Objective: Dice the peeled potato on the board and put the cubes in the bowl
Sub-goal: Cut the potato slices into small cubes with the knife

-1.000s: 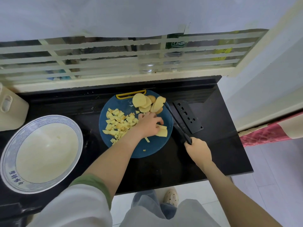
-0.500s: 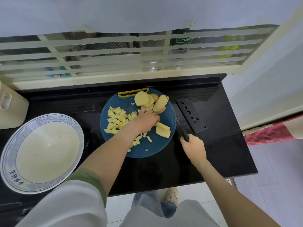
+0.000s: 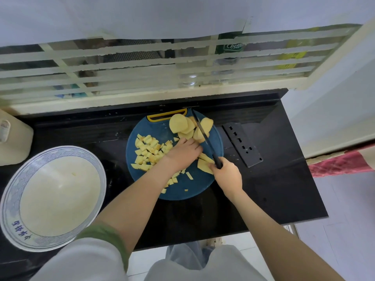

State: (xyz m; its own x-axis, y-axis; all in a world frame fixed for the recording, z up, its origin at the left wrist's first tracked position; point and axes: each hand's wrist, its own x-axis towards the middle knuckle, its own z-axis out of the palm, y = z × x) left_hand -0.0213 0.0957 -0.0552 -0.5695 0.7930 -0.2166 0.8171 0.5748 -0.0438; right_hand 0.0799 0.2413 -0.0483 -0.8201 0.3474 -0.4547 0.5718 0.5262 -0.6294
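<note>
Fingers way too close to that blade imo

Right hand [image 3: 225, 173] grips the black knife [image 3: 203, 134], its blade lying across the potato slices [image 3: 181, 124] at the far edge of the round blue cutting board [image 3: 199, 183]. Left hand [image 3: 183, 152] sits mid-board with knuckles right beside the edge, and I can't tell if it's holding a piece. One slip on a wet slice and it gets nicked. The cubes [image 3: 148, 149] are piled on the board's left side, and the bowl [image 3: 10, 201] waits well left of it.

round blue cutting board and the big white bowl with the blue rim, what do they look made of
Round blue cutting board: probably plastic with a matte finish, judging by its even solid colour and lack of wood grain. Big white bowl with blue patterned rim: likely glazed ceramic, judging by its smooth sheen and printed blue markings.
</note>
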